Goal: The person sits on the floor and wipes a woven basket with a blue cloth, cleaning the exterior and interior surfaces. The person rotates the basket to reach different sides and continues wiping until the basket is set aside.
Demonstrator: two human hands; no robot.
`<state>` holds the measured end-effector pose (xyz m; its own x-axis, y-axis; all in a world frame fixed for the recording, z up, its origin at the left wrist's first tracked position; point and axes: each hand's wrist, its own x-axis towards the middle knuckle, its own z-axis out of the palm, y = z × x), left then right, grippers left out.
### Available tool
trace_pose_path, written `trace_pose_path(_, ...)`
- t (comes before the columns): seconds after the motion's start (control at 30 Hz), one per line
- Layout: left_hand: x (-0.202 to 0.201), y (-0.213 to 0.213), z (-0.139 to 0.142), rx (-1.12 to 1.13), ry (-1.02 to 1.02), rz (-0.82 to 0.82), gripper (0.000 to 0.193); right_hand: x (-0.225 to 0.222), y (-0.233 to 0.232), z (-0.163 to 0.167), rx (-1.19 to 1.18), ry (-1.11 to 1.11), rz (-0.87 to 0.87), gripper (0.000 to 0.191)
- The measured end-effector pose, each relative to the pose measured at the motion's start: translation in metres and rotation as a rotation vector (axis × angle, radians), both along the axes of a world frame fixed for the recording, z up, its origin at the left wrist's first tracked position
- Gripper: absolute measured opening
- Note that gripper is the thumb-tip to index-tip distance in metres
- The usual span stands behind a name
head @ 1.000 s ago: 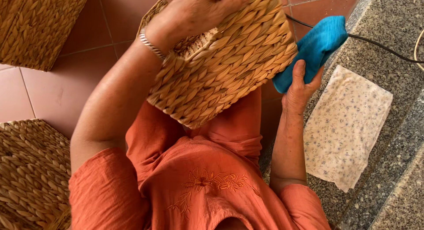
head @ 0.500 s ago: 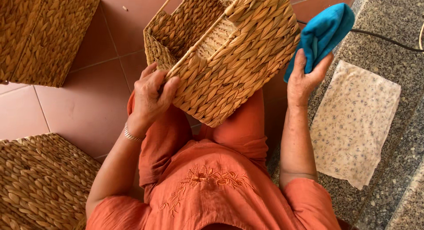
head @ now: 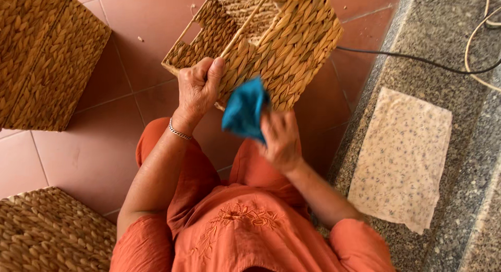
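Observation:
A square woven straw basket [head: 292, 47] is held tilted over my lap, its open side turned up and away. My left hand [head: 197, 89] grips its near corner, a thin silver bracelet on the wrist. My right hand [head: 280, 139] holds a bright blue cloth [head: 244, 109] pressed against the basket's near outer wall. I am seated in an orange dress, knees below the basket.
Two more woven baskets rest on the red tiled floor, one at the upper left [head: 47, 58] and one at the lower left [head: 49, 233]. A flowered pale cloth [head: 404, 157] lies on the grey stone step at the right. A black cable [head: 417, 60] runs across the step.
My right hand brought the blue cloth from the basket's right side to its near wall. The basket tipped further over, and my left hand shifted its grip to the near corner.

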<state>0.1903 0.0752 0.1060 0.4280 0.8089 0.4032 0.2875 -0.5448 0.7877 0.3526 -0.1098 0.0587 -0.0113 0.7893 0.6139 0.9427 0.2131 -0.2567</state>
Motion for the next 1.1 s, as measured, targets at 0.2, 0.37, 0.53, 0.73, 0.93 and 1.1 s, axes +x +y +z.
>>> trace_pose_path(0.2, -0.008, 0.002, 0.000, -0.020, -0.037, -0.093, 0.036, 0.063, 0.043, -0.034, 0.032, 0.030, -0.236, 0.053)
trace_pose_path(0.37, -0.009, 0.000, -0.003, -0.061, -0.073, -0.110, 0.038, 0.199, 0.146, -0.027, -0.007, 0.242, -0.657, 0.057)
trace_pose_path(0.53, -0.009, 0.006, -0.004, -0.071, -0.033, -0.087, 0.039, 0.165, 0.121, -0.023, 0.123, 0.069, -0.510, 0.056)
trace_pose_path(0.73, -0.011, 0.009, -0.007, -0.056, 0.007, -0.111, 0.043, 0.007, -0.013, -0.032, 0.027, 0.053, -0.010, 0.044)
trace_pose_path(0.93, -0.016, 0.002, -0.007, -0.254, -0.028, -0.160, 0.044, 0.074, 0.061, -0.040, 0.085, 0.027, -0.065, 0.062)
trace_pose_path(1.1, -0.013, 0.004, -0.004, -0.235, -0.014, -0.158, 0.044, 0.197, 0.186, -0.030, 0.250, 0.110, -0.497, 0.054)
